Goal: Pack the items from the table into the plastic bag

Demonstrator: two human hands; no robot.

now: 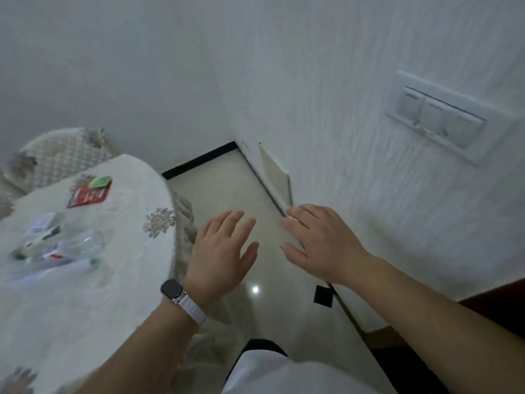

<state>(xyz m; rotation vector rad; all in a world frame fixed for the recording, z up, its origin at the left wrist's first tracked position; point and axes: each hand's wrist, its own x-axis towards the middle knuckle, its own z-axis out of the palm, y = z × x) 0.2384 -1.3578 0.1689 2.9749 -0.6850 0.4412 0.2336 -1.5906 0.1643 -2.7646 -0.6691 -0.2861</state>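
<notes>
**Packing part done, both hands free**

Table (85, 294) at left; plastic bag (56, 245) lies on it, blurred, apparently holding items; left hand (224, 251) and right hand (321, 243) spread, empty, off the table edge; red packet (89, 194) outside bag, likely next: reach back, pinch, insert.

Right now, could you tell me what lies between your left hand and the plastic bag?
Head view: only bare flower-printed tablecloth lies between the left hand and the plastic bag.

L grip (224, 245) + R grip (318, 240): fingers straight, palms down, empty.
</notes>
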